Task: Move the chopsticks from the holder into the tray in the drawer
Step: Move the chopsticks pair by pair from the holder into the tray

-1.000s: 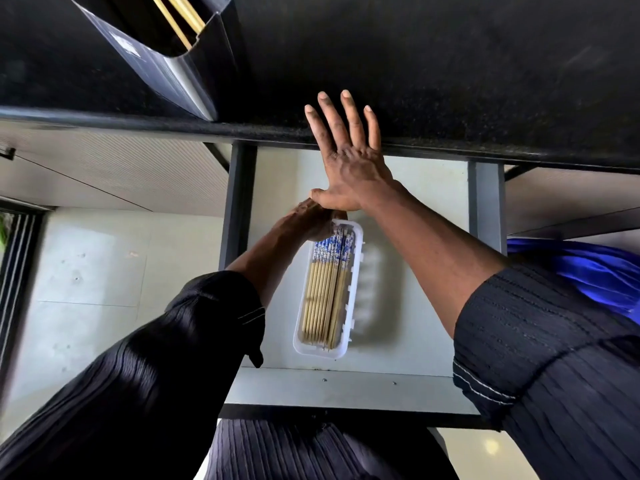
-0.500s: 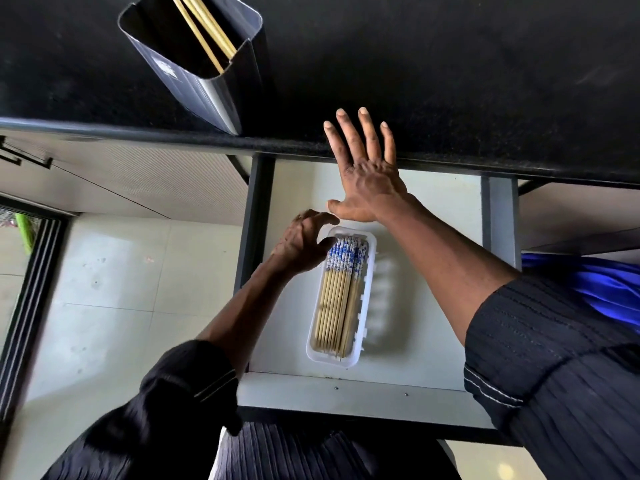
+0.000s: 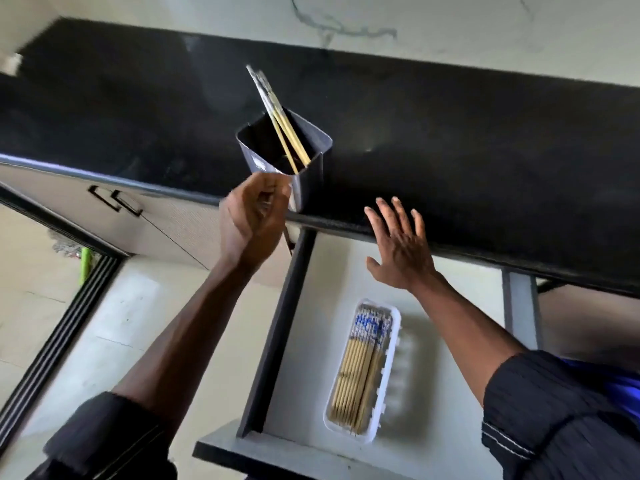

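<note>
Fetch step: left hand [image 3: 251,220], loosely curled and empty, hovers by holder [image 3: 310,181]; next, pinch remaining chopsticks [image 3: 289,133]; right hand [image 3: 401,251] splayed on counter [image 3: 485,150].

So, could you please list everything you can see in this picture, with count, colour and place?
Counter: one, black, across the top.
Holder: one, dark grey, on the counter near its front edge.
Chopsticks in the holder: a few, tan, leaning out of it.
Drawer: one, open, white inside, under the counter.
Tray: one, white, in the drawer.
Chopsticks in the tray: a bundle, tan with blue-and-white tops, lying flat.
Cabinet handles: two, dark, far left.
Cloth: one, blue, right edge.
Sleeves: two, dark, on the forearms.
Left grip: bare hand, fingers curled, blurred, beside the holder; contents unclear.
Right grip: bare hand, fingers spread, at the counter edge above the drawer.
</note>
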